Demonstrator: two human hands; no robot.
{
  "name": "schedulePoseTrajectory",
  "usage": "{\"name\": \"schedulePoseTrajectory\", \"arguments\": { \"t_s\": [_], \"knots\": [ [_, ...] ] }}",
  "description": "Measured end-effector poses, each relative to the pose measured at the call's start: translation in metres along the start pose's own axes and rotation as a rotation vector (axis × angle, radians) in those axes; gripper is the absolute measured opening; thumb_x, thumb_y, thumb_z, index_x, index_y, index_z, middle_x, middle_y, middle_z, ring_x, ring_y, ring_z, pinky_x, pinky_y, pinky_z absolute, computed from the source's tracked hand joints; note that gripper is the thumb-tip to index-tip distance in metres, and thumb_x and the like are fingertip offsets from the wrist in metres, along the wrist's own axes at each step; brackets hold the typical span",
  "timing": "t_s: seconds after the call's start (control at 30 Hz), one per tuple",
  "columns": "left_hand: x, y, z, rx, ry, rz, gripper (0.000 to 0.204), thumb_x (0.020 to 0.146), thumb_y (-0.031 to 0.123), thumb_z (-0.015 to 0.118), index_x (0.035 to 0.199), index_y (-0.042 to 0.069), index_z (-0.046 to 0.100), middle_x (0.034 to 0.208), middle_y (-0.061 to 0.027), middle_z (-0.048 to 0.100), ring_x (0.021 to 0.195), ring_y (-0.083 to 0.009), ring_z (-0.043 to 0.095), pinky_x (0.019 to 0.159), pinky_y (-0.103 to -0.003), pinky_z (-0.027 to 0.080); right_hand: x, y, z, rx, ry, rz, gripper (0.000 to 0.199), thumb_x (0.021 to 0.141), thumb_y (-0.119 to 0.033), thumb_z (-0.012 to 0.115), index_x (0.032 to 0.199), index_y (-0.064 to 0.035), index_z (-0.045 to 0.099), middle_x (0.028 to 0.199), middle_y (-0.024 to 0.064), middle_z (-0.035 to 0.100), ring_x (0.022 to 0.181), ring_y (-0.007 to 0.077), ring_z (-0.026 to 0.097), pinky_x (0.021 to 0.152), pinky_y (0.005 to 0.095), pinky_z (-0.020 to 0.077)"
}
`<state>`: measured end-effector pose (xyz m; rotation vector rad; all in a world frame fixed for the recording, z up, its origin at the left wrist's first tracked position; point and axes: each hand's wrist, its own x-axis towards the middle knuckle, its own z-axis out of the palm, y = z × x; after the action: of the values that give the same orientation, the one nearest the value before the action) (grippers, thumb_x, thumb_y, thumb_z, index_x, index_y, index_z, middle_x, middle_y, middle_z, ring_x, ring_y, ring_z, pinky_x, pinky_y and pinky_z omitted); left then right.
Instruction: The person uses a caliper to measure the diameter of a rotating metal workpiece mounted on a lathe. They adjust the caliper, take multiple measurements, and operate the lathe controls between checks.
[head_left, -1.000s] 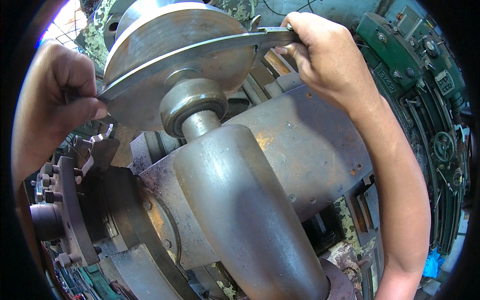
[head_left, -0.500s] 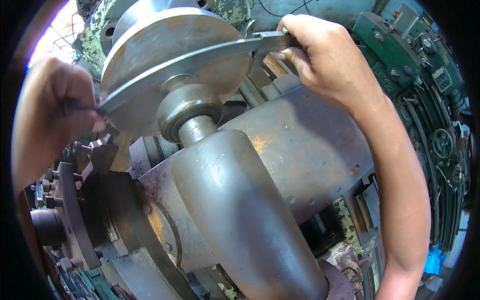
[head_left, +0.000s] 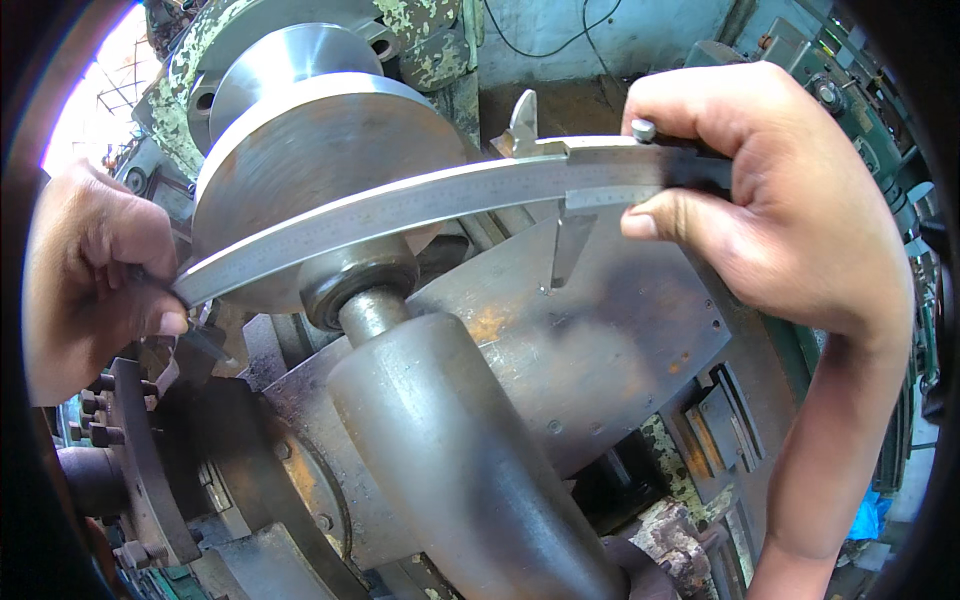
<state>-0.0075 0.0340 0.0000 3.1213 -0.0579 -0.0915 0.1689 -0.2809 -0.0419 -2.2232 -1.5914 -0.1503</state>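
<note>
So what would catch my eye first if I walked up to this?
Probably the long steel caliper stretched across the middle, gripped at one end by the left hand and at its slider by the right hand. Behind it sits a big shiny metal disc mounted on a lathe, with a thick grey tailstock barrel pointing at the disc's centre.

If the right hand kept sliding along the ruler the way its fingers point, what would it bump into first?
Probably the big metal disc. The right hand grips the caliper at its sliding jaw and points left along the beam, which lies across the disc's face. Depth is hard to judge here, so it might pass just in front.
</note>
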Motion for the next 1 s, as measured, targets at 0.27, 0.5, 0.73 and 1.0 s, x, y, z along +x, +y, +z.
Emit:
{"name": "schedulePoseTrajectory", "arguments": {
  "t_s": [0.27,0.5,0.73,1.0],
  "knots": [
    [0.006,0.004,-0.003,-0.059,-0.039,-0.068,0.032,0.076,0.024,0.083,0.08,0.005,0.058,0.072,-0.0035,0.052,0.062,-0.0163,0.05,0.061,-0.031,0.042,-0.015,-0.019,-0.008,-0.172,0.174,-0.058,0.029,0.065,0.0,0.079,0.087,0.0008,0.061,0.073,0.0129,0.055,0.067,0.0278,0.053,0.065,0.0347,0.0434],
    [0.009,0.008,-0.003,-0.102,-0.071,-0.085,0.029,0.077,0.022,0.082,0.081,0.005,0.059,0.072,-0.0035,0.054,0.062,-0.0153,0.051,0.061,-0.03,0.043,-0.016,-0.025,-0.004,-0.19,0.135,-0.054,0.029,0.064,-0.001,0.079,0.086,0.0006,0.06,0.072,0.013,0.054,0.065,0.0281,0.052,0.063,0.0345,0.0424],
    [0.011,0.012,-0.005,-0.133,-0.09,-0.1,0.027,0.079,0.02,0.081,0.081,0.004,0.06,0.071,-0.0034,0.056,0.062,-0.0142,0.053,0.06,-0.029,0.044,-0.017,-0.03,-0.004,-0.186,0.109,-0.047,0.028,0.064,-0.002,0.079,0.084,0.0004,0.059,0.07,0.0132,0.052,0.063,0.0283,0.051,0.061,0.0343,0.0415],
    [0.014,0.016,-0.007,-0.165,-0.112,-0.101,0.024,0.081,0.019,0.08,0.082,0.003,0.061,0.071,-0.0034,0.058,0.062,-0.0131,0.054,0.059,-0.028,0.045,-0.016,-0.032,-0.004,-0.177,0.085,-0.031,0.028,0.064,-0.003,0.08,0.082,0.0001,0.058,0.068,0.0134,0.051,0.061,0.0286,0.049,0.059,0.0341,0.0404]
  ]
}}
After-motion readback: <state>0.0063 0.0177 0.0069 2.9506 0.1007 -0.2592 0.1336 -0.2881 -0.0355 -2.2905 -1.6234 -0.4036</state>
